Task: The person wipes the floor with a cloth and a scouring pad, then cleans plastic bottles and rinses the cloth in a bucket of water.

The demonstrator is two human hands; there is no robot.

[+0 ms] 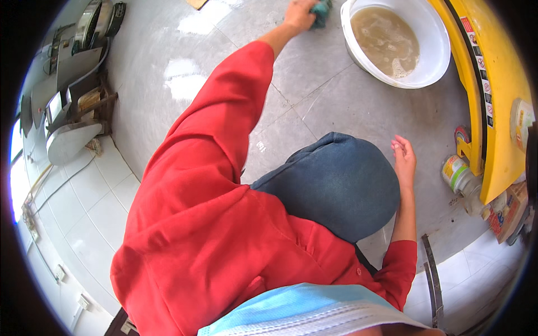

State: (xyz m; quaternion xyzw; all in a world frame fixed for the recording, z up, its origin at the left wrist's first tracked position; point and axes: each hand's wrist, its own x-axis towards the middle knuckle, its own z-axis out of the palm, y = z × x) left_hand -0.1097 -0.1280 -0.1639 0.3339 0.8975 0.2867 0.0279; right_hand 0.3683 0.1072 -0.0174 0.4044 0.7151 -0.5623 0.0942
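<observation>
At the top of the view my left hand [300, 15] is closed on a green cloth [321, 12], crumpled, at the level of the grey floor [314, 95]. Just right of it stands a round white bucket [358, 60] holding murky brown water [385, 42] with some foam on top. My right hand [404, 158] hangs beside my knee in dark blue trousers [342, 185]. Its fingers are loosely bent, and no object shows in them. Both arms wear red sleeves.
A yellow machine frame [496, 168] with warning labels rises on the right. By its foot lie a plastic bottle [455, 171] and a cardboard box [509, 213]. Metal equipment [73, 134] lines the left wall, near white tiles [84, 207]. A dark metal strip [431, 274] is at lower right.
</observation>
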